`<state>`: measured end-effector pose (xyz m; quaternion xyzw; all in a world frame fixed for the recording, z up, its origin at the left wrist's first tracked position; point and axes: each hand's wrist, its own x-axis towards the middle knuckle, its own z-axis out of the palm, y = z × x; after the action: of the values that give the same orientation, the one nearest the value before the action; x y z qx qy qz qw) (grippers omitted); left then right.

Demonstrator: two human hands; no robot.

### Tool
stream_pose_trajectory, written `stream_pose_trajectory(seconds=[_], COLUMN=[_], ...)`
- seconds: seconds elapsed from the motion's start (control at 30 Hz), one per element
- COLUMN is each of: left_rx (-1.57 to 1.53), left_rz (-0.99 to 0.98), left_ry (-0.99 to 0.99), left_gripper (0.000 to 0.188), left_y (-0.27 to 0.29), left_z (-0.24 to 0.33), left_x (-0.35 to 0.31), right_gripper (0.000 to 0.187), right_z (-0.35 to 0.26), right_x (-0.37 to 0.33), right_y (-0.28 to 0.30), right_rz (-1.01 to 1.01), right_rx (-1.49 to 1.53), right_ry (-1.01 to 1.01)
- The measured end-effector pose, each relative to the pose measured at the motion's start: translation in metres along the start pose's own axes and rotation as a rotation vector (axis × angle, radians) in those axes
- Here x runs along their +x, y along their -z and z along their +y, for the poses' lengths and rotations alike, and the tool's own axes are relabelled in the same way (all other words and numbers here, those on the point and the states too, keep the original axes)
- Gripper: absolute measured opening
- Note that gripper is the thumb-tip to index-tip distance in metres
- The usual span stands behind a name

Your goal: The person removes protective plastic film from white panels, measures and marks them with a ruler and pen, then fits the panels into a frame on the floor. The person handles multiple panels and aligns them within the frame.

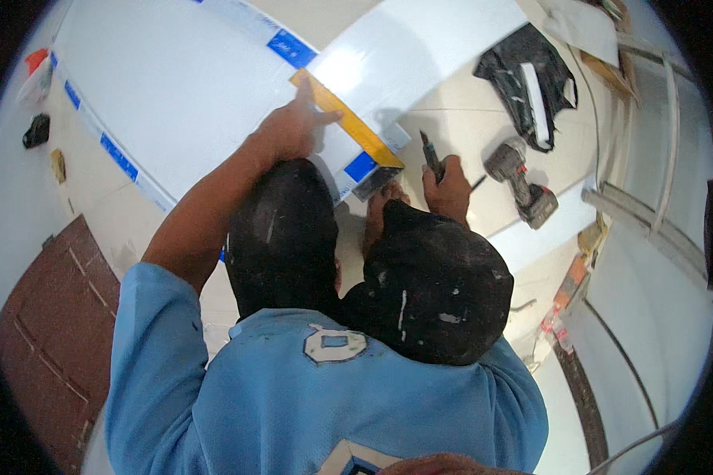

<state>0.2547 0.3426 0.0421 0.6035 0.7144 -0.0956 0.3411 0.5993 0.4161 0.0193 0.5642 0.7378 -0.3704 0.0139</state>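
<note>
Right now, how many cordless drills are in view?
1: the cordless drill lies on the tiled floor, to the right of the right hand. Any hidden behind the person's body would not show.

Left hand (297,123) spread, left forearm (218,186) slanting forward, right hand (451,188) apparently curled tight

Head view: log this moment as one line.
Left hand: on yellow square, white panel beneath | Right hand: holding dark slim tool, beside panel | Power tool: lying on floor
</note>
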Motion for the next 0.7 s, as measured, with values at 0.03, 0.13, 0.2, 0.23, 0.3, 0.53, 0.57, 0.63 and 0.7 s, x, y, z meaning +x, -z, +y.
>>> stream_pose_trajectory(seconds=[0.03, 0.13, 0.2, 0.23, 0.3, 0.53, 0.57, 0.63, 0.7], left_rx=[0.003, -0.028, -0.042, -0.048, -0.077, -0.005, -0.014, -0.031, -0.038], left_rz=[-0.016, -0.069, -0.073, -0.079, -0.097, -0.152, -0.135, -0.104, -0.115], left_ry=[0.03, 0.046, 0.01, -0.006, 0.015, 0.009, -0.002, -0.028, -0.011], left_gripper=[0.084, 0.082, 0.08, 0.079, 0.076, 0.063, 0.063, 0.062, 0.06], left_y=[0.001, 0.015, 0.012, 0.011, 0.018, 0.021, 0.018, 0.016, 0.019], left_z=[-0.002, 0.005, 0.002, -0.002, 0.0, -0.002, -0.004, -0.005, -0.002], left_x=[-0.008, -0.009, -0.007, -0.007, -0.009, -0.011, -0.01, -0.009, -0.01], right_gripper=[0.035, 0.03, 0.028, 0.028, 0.028, 0.029, 0.03, 0.029, 0.029], right_z=[-0.026, -0.092, -0.121, -0.131, -0.147, -0.179, -0.182, -0.188, -0.191], right_x=[0.007, 0.044, 0.071, 0.083, 0.101, 0.113, 0.113, 0.115, 0.115], right_y=[0.009, -0.004, -0.026, -0.04, -0.06, -0.081, -0.08, -0.076, -0.07], right_rz=[-0.032, -0.045, -0.057, -0.083, -0.15, -0.235, -0.236, -0.244, -0.251], right_rx=[0.116, 0.062, 0.038, 0.028, -0.025, -0.138, -0.154, -0.199, -0.238], right_ry=[0.024, 0.276, 0.47, 0.568, 0.636, 0.54, 0.535, 0.578, 0.615])
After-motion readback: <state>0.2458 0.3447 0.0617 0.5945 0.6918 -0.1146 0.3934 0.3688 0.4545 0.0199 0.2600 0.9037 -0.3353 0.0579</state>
